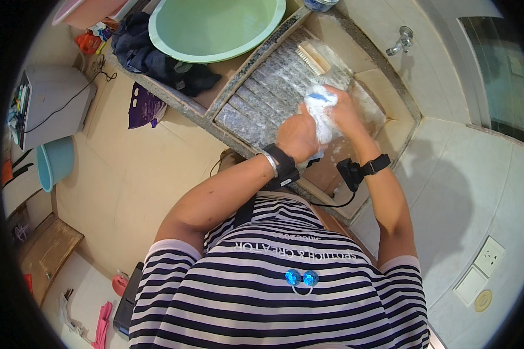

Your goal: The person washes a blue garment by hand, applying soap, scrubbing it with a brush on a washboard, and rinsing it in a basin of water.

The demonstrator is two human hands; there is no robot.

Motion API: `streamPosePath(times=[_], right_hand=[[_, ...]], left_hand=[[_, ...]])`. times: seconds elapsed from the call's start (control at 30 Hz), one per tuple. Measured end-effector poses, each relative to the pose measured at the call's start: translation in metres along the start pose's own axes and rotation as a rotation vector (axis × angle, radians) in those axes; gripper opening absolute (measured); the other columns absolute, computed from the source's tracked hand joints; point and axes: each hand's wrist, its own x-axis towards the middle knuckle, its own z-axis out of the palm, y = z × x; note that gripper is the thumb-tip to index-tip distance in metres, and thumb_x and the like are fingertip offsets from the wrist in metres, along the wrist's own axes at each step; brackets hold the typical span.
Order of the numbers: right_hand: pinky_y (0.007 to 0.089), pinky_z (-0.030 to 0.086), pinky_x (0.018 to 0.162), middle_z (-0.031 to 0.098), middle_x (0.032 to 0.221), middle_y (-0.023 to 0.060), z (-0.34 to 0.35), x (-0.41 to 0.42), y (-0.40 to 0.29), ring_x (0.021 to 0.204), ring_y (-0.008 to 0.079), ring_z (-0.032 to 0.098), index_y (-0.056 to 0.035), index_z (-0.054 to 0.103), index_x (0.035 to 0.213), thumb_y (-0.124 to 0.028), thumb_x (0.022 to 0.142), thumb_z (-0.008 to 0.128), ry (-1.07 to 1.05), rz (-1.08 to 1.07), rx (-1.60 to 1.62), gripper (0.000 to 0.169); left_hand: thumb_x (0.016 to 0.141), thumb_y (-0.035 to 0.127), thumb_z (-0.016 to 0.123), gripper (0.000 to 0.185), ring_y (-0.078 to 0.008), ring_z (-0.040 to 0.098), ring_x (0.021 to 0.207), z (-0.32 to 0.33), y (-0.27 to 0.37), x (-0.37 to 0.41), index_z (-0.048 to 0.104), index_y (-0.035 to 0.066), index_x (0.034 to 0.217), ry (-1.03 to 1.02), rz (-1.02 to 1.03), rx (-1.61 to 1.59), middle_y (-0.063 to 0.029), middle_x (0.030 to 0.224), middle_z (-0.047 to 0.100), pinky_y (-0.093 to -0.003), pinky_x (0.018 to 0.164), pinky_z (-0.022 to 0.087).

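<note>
Between my two hands is a white, foam-covered cloth [321,111] with a blue patch showing near its top. My left hand [298,136], blurred, grips its near left side. On the right side, my right hand [344,109] clasps the upper part, with the fingers partly hidden by foam. The cloth is held over the ribbed stone washboard [262,100] of a laundry sink. Just beyond my hands, a wooden scrubbing brush [313,59] lies on the soapy ribs, its bristles facing left. Bluish fabric hangs below my left hand.
A pale green basin [218,30] occupies the left bay beside dark clothes [157,56]. The stone rim [253,59] divides the bays. A metal tap [401,41] juts from the right wall. A purple bag [145,107] and a blue bucket [56,161] are on the left.
</note>
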Motion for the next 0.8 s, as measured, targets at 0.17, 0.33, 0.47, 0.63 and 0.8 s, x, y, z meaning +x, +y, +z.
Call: streamPosePath(times=[0.17, 0.33, 0.47, 0.63, 0.8], right_hand=[[0.0331, 0.05, 0.092, 0.072, 0.115, 0.0142, 0.017, 0.008, 0.033, 0.104, 0.0203, 0.066, -0.0015, 0.066, 0.125, -0.002, 0.076, 0.068, -0.069, -0.025, -0.114, 0.048], [0.0327, 0.049, 0.096, 0.065, 0.127, 0.0085, 0.006, 0.007, 0.03, 0.111, 0.0198, 0.062, -0.0046, 0.061, 0.134, -0.01, 0.083, 0.074, -0.209, 0.153, 0.417, 0.053], [0.0299, 0.048, 0.097, 0.063, 0.126, 0.0055, 0.003, -0.012, 0.011, 0.112, 0.0164, 0.059, -0.0036, 0.062, 0.129, -0.016, 0.088, 0.076, -0.379, 0.323, 0.9, 0.045], [0.0291, 0.052, 0.09, 0.066, 0.112, 0.0049, 0.024, -0.026, 0.007, 0.099, 0.015, 0.063, -0.0002, 0.058, 0.129, -0.011, 0.09, 0.074, -0.18, 0.342, 0.871, 0.044], [0.029, 0.052, 0.089, 0.068, 0.109, 0.0085, 0.036, -0.024, 0.005, 0.096, 0.0169, 0.066, 0.0037, 0.057, 0.127, 0.0, 0.09, 0.071, 0.216, 0.232, 0.862, 0.04]], left_hand=[[0.066, 0.027, 0.089, 0.079, -0.0436, 0.069, 0.083, 0.028, -0.035, 0.005, 0.048, -0.024, 0.111, 0.039, 0.133, 0.0, -0.0292, 0.085, 0.068, -0.0454, 0.074, 0.056], [0.066, 0.024, 0.089, 0.08, -0.0449, 0.066, 0.089, 0.003, -0.046, 0.008, 0.046, -0.016, 0.121, -0.032, 0.386, 0.005, -0.028, 0.092, 0.067, -0.0465, 0.079, 0.054], [0.063, 0.021, 0.089, 0.075, -0.0435, 0.063, 0.097, -0.011, -0.041, 0.005, 0.05, -0.014, 0.118, -0.004, 0.517, 0.152, -0.0276, 0.1, 0.065, -0.0459, 0.082, 0.053], [0.065, 0.018, 0.087, 0.075, -0.0459, 0.055, 0.111, -0.002, -0.053, 0.0, 0.048, -0.003, 0.125, 0.085, 0.421, 0.111, -0.028, 0.117, 0.059, -0.048, 0.093, 0.048], [0.071, 0.016, 0.086, 0.075, -0.0369, 0.059, 0.115, 0.006, -0.069, 0.002, 0.047, 0.001, 0.133, 0.256, 0.255, -0.249, -0.0225, 0.123, 0.06, -0.0445, 0.096, 0.05]])
